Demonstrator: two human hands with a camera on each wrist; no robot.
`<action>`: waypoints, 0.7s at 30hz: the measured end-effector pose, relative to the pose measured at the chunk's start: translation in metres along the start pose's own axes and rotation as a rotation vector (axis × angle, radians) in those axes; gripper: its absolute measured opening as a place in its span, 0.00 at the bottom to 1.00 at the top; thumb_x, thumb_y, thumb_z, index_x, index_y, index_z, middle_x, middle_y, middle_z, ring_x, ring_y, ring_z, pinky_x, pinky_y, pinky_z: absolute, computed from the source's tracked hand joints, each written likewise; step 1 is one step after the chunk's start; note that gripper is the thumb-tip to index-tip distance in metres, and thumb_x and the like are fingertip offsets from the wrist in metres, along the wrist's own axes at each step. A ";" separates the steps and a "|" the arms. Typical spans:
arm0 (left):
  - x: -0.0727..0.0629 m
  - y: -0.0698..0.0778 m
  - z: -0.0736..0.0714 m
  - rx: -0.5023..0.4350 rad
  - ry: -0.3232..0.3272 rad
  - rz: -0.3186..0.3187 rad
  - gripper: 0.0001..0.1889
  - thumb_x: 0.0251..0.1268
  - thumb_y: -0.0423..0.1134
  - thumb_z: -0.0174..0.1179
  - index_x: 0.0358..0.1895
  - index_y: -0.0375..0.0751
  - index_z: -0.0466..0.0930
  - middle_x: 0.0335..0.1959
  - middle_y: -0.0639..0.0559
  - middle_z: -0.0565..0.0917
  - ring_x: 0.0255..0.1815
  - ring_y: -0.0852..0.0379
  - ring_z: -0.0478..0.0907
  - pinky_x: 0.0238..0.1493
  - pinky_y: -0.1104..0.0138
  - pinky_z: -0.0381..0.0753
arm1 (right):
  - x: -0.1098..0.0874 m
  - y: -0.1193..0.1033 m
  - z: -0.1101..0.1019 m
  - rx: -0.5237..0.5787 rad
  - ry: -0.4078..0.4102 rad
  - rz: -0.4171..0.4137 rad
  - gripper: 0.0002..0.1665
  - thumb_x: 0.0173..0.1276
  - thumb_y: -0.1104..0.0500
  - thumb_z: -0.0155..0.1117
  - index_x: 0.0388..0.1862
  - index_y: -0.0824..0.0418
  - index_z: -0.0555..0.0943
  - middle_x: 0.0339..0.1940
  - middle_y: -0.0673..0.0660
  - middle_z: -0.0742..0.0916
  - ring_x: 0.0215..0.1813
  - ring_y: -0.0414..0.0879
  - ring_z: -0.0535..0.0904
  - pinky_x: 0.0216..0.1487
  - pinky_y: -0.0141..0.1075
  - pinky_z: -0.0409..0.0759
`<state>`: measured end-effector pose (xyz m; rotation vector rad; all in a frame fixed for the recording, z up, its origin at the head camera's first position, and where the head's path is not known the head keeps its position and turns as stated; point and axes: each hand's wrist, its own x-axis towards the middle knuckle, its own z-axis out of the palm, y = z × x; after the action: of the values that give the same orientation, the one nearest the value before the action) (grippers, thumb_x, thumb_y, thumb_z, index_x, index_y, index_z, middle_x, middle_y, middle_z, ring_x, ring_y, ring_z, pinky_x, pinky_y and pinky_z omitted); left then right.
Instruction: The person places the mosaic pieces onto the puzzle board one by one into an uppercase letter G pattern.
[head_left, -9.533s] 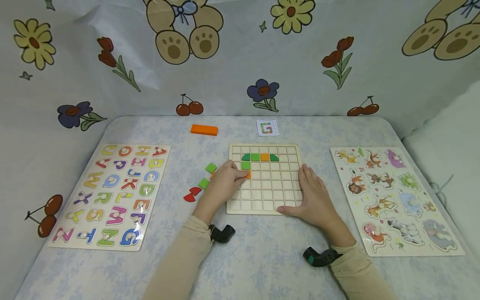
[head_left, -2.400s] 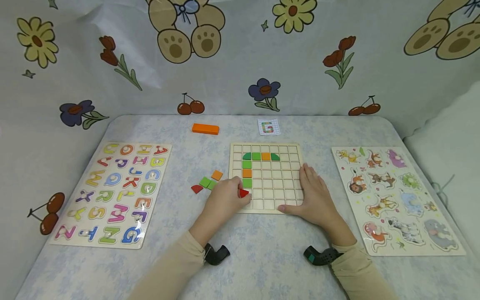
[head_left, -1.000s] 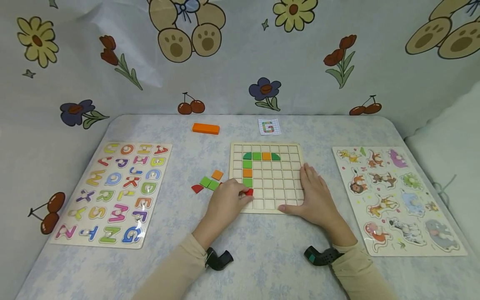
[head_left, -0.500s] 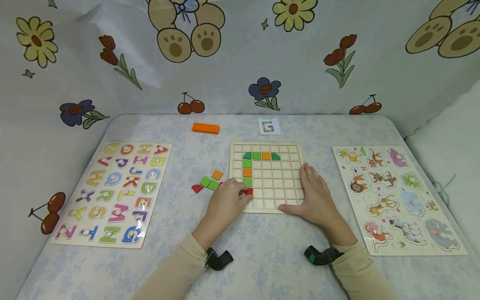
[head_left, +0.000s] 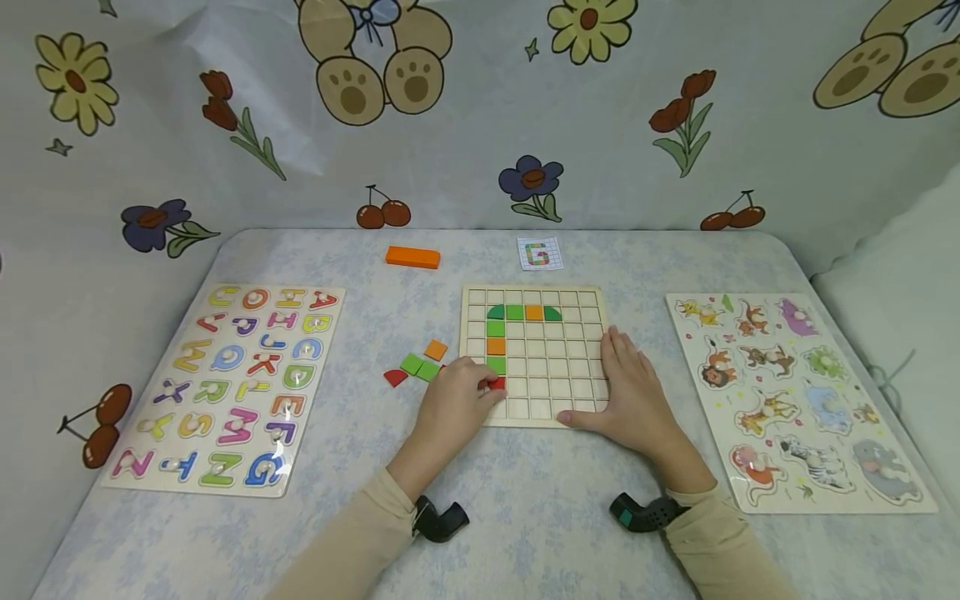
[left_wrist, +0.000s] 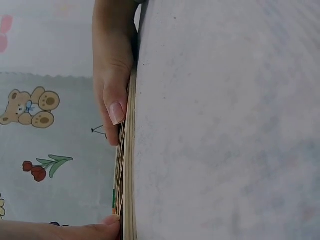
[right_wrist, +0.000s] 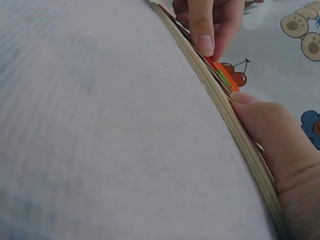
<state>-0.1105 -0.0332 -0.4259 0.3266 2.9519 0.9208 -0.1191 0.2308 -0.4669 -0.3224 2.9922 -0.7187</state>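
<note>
My left hand (head_left: 453, 404) pinches a small red tile (head_left: 497, 383) between thumb and fingertips, low at a cell of the wooden grid board (head_left: 551, 367). That cell lies directly below a green square tile (head_left: 496, 365), and the fingers cover part of the red piece. Spread along the board's right edge, my right hand (head_left: 633, 400) has its fingers straight and its thumb on the front edge. In the right wrist view, the right thumb (right_wrist: 270, 130) presses the board's rim. An orange tile (head_left: 496, 345) and several green ones form a bent line on the grid.
Loose tiles, including an orange square (head_left: 436, 349) and a red quarter-circle (head_left: 395, 378), lie left of the board. Behind it are a pattern card (head_left: 539, 253) and an orange block (head_left: 412, 257). A letter puzzle (head_left: 225, 392) sits left, an animal puzzle (head_left: 795, 400) right.
Since the earliest frame, an orange and a green tile have been added down the left column. My left hand then brought the red tile and lowered it below them. The right hand stays put.
</note>
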 end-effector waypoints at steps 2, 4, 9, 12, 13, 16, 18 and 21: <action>0.000 -0.001 0.000 0.000 -0.001 0.003 0.10 0.57 0.42 0.73 0.39 0.43 0.89 0.32 0.53 0.83 0.29 0.61 0.72 0.28 0.73 0.72 | 0.000 0.000 0.000 -0.003 0.001 -0.001 0.84 0.42 0.22 0.72 0.80 0.68 0.41 0.82 0.67 0.47 0.83 0.63 0.42 0.77 0.62 0.44; 0.000 -0.001 0.000 -0.004 -0.001 0.006 0.10 0.57 0.42 0.73 0.39 0.42 0.89 0.33 0.53 0.83 0.29 0.61 0.73 0.28 0.73 0.73 | 0.000 0.000 0.000 -0.007 -0.003 -0.002 0.85 0.42 0.22 0.72 0.80 0.68 0.40 0.82 0.67 0.47 0.83 0.64 0.42 0.77 0.62 0.45; 0.000 -0.001 0.000 -0.016 0.001 0.008 0.10 0.57 0.42 0.73 0.40 0.42 0.89 0.35 0.52 0.84 0.35 0.57 0.79 0.35 0.69 0.79 | 0.001 -0.001 -0.001 -0.019 -0.017 0.003 0.85 0.42 0.21 0.71 0.80 0.68 0.39 0.82 0.67 0.46 0.83 0.64 0.41 0.77 0.63 0.44; 0.000 -0.001 0.000 -0.015 -0.001 0.007 0.10 0.58 0.42 0.72 0.40 0.42 0.89 0.36 0.51 0.85 0.39 0.55 0.81 0.40 0.67 0.82 | 0.002 -0.002 -0.002 -0.023 -0.032 0.001 0.85 0.43 0.21 0.71 0.80 0.68 0.38 0.82 0.67 0.46 0.83 0.64 0.40 0.76 0.63 0.44; 0.000 -0.001 0.000 -0.016 -0.004 0.005 0.11 0.58 0.42 0.72 0.41 0.42 0.89 0.37 0.51 0.85 0.40 0.55 0.81 0.40 0.66 0.82 | 0.003 -0.002 -0.003 -0.023 -0.037 0.000 0.85 0.43 0.21 0.71 0.80 0.69 0.38 0.82 0.68 0.45 0.83 0.65 0.40 0.76 0.64 0.44; 0.001 -0.001 -0.001 -0.017 -0.012 -0.001 0.11 0.58 0.42 0.72 0.41 0.42 0.89 0.37 0.51 0.85 0.40 0.55 0.81 0.40 0.67 0.82 | 0.004 -0.002 -0.004 -0.030 -0.053 0.001 0.86 0.43 0.20 0.70 0.80 0.70 0.36 0.82 0.68 0.44 0.82 0.65 0.40 0.76 0.64 0.44; 0.001 -0.001 0.000 -0.022 -0.019 -0.006 0.11 0.58 0.43 0.72 0.41 0.42 0.88 0.37 0.51 0.84 0.40 0.56 0.81 0.39 0.68 0.81 | 0.005 -0.002 -0.005 -0.035 -0.069 0.007 0.87 0.43 0.19 0.69 0.80 0.69 0.36 0.82 0.68 0.44 0.82 0.65 0.39 0.77 0.64 0.44; 0.002 -0.003 0.000 -0.032 -0.025 -0.006 0.11 0.58 0.43 0.72 0.41 0.43 0.88 0.35 0.52 0.83 0.38 0.57 0.79 0.37 0.70 0.80 | 0.006 -0.004 -0.007 -0.042 -0.092 0.007 0.88 0.41 0.18 0.69 0.80 0.70 0.36 0.82 0.68 0.43 0.82 0.65 0.38 0.77 0.63 0.44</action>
<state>-0.1130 -0.0351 -0.4269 0.3254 2.9102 0.9548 -0.1252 0.2294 -0.4585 -0.3378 2.9233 -0.6230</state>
